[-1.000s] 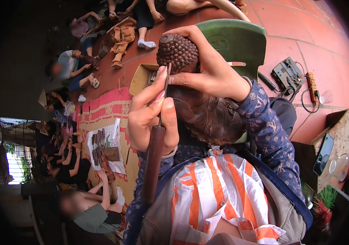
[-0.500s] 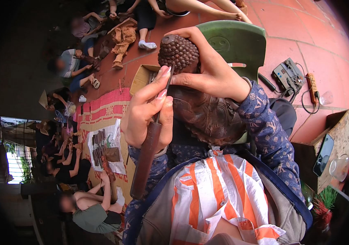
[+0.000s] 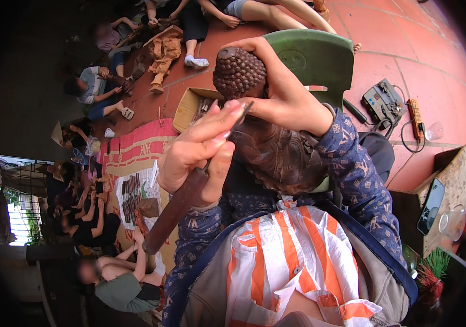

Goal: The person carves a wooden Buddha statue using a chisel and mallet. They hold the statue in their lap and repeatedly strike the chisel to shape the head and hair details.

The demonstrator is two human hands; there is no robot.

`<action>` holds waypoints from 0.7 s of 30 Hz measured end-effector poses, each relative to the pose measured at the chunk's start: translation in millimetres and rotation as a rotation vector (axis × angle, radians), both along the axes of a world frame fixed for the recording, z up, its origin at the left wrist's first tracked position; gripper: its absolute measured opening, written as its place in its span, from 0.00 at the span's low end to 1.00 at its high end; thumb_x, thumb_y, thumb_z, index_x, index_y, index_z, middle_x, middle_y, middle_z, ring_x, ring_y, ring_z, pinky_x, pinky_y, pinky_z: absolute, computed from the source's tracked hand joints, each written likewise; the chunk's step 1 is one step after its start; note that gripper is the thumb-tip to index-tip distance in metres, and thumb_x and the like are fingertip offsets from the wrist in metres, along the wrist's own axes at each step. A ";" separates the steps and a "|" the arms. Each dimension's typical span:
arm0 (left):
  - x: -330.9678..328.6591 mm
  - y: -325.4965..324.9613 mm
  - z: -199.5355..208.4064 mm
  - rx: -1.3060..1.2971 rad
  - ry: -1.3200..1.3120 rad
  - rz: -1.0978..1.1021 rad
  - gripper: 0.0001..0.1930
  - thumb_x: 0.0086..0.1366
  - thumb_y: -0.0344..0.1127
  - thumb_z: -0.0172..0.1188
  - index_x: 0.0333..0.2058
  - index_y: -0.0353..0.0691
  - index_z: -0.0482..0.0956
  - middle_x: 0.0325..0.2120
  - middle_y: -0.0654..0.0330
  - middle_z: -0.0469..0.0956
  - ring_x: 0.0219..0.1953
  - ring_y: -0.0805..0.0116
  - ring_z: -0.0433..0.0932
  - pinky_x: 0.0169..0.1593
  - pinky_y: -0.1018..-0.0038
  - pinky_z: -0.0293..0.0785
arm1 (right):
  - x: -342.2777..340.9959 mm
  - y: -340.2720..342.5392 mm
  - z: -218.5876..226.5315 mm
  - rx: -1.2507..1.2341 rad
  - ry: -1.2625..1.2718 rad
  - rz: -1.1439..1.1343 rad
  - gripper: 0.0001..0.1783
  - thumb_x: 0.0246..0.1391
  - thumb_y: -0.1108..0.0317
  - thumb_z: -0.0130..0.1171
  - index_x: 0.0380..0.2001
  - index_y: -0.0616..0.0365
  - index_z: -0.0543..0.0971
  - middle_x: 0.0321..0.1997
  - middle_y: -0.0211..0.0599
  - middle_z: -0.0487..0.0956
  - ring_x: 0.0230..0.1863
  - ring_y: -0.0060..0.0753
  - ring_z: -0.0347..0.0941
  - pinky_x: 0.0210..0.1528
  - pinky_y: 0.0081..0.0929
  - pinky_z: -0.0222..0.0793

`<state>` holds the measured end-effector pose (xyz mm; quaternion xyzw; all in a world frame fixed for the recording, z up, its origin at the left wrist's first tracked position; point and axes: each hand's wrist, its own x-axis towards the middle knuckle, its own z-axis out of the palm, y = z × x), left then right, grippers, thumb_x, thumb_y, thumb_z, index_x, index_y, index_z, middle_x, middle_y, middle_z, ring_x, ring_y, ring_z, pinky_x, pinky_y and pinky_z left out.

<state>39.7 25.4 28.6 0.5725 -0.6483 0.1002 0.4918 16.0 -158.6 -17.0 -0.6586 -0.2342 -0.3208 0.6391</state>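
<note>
A dark brown carved wooden statue [image 3: 279, 158] lies against my lap, its head [image 3: 239, 71] covered in small round curls. My right hand [image 3: 287, 92] is wrapped round the head, with the thumb across its lower side. In my left hand [image 3: 197, 150] is a carving chisel [image 3: 175, 210] with a long reddish-brown handle and a thin dark blade. The handle slants down to the left, and the blade tip lies close by my right thumb. Whether the tip touches the wood cannot be told. The statue's face is hidden by my hands.
Past the statue stands a green plastic chair [image 3: 320, 60]. An open cardboard box [image 3: 189, 111] and a sheet with rows of chisels [image 3: 131, 199] lie to the left. To the right are a control box [image 3: 383, 101], a power strip [image 3: 415, 117] and a phone [image 3: 433, 204]. Several people sit around.
My left hand has tilted, swinging the chisel's handle out to the left. The blade tip has shifted right and slightly down from the curls toward my right thumb. My right hand keeps its grip.
</note>
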 end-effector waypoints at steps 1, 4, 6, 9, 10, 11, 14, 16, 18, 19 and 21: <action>1.9 6.2 7.0 0.069 0.020 -0.127 0.11 0.63 0.21 0.55 0.42 0.35 0.64 0.45 0.35 0.75 0.51 0.41 0.76 0.57 0.51 0.69 | -0.4 0.0 1.0 0.002 0.001 0.003 0.38 0.45 0.72 0.71 0.57 0.63 0.61 0.53 0.35 0.68 0.55 0.23 0.66 0.58 0.24 0.63; 5.4 13.4 7.5 0.110 0.072 -0.260 0.11 0.63 0.22 0.55 0.42 0.36 0.64 0.46 0.35 0.75 0.52 0.38 0.74 0.59 0.50 0.65 | -1.9 -0.5 2.5 -0.001 0.021 0.015 0.38 0.45 0.72 0.71 0.57 0.63 0.62 0.52 0.35 0.68 0.55 0.23 0.66 0.58 0.24 0.63; -4.6 6.9 -0.9 -0.005 0.156 -0.065 0.09 0.65 0.22 0.53 0.41 0.34 0.63 0.46 0.33 0.73 0.52 0.38 0.74 0.59 0.52 0.67 | -0.6 -1.3 1.0 -0.005 -0.005 0.007 0.38 0.45 0.72 0.71 0.57 0.63 0.62 0.52 0.35 0.68 0.55 0.23 0.66 0.58 0.24 0.63; -15.4 -5.6 -12.2 -0.220 0.241 0.202 0.07 0.65 0.21 0.51 0.39 0.33 0.62 0.46 0.32 0.73 0.52 0.41 0.74 0.58 0.54 0.69 | -1.0 -0.6 1.3 0.008 0.019 0.031 0.38 0.45 0.71 0.71 0.57 0.63 0.62 0.52 0.35 0.68 0.55 0.23 0.66 0.58 0.24 0.62; -17.9 -10.4 -13.2 -0.266 0.286 0.209 0.07 0.65 0.21 0.52 0.38 0.32 0.62 0.45 0.32 0.73 0.51 0.43 0.76 0.57 0.55 0.70 | -1.5 -0.4 1.6 0.015 0.038 0.045 0.38 0.45 0.71 0.71 0.58 0.63 0.61 0.52 0.35 0.68 0.55 0.23 0.66 0.58 0.25 0.62; -20.0 -14.2 -13.7 -0.275 0.290 0.210 0.07 0.65 0.21 0.52 0.37 0.32 0.62 0.45 0.33 0.73 0.51 0.43 0.75 0.57 0.56 0.71 | -1.7 -1.1 1.6 0.011 0.036 0.040 0.39 0.46 0.70 0.70 0.58 0.63 0.61 0.52 0.35 0.68 0.55 0.23 0.66 0.58 0.25 0.62; -23.3 -20.8 -13.7 -0.291 0.282 0.230 0.07 0.64 0.21 0.53 0.36 0.31 0.63 0.44 0.33 0.73 0.51 0.43 0.76 0.57 0.58 0.72 | -1.5 -2.1 2.1 -0.002 0.028 0.025 0.39 0.46 0.70 0.70 0.58 0.63 0.61 0.52 0.35 0.68 0.55 0.24 0.66 0.58 0.25 0.62; -23.8 -21.5 -11.6 -0.282 0.248 0.267 0.07 0.63 0.20 0.53 0.36 0.31 0.63 0.43 0.34 0.74 0.50 0.43 0.76 0.55 0.60 0.73 | -0.6 -0.9 3.6 -0.010 0.018 0.020 0.39 0.46 0.70 0.70 0.59 0.63 0.61 0.52 0.35 0.68 0.54 0.24 0.66 0.58 0.25 0.62; -23.3 -20.8 -8.5 -0.241 0.158 0.322 0.06 0.62 0.20 0.54 0.34 0.30 0.65 0.42 0.34 0.75 0.48 0.44 0.78 0.53 0.62 0.75 | 0.6 -0.6 3.0 -0.023 0.013 -0.005 0.39 0.46 0.70 0.70 0.59 0.63 0.61 0.53 0.35 0.68 0.54 0.24 0.66 0.58 0.25 0.62; -23.3 -20.7 -6.9 -0.220 0.112 0.350 0.06 0.62 0.19 0.54 0.34 0.29 0.65 0.41 0.34 0.75 0.47 0.44 0.78 0.51 0.63 0.77 | 1.1 -0.4 2.9 -0.030 0.010 -0.018 0.39 0.45 0.71 0.70 0.59 0.63 0.61 0.53 0.35 0.68 0.54 0.24 0.66 0.58 0.25 0.62; -25.4 -21.8 -4.1 -0.222 0.087 0.371 0.06 0.61 0.19 0.55 0.33 0.29 0.66 0.40 0.34 0.76 0.46 0.44 0.79 0.50 0.63 0.78 | 0.3 0.9 4.2 -0.011 0.018 0.002 0.39 0.45 0.71 0.70 0.59 0.63 0.61 0.53 0.36 0.68 0.55 0.24 0.65 0.58 0.25 0.62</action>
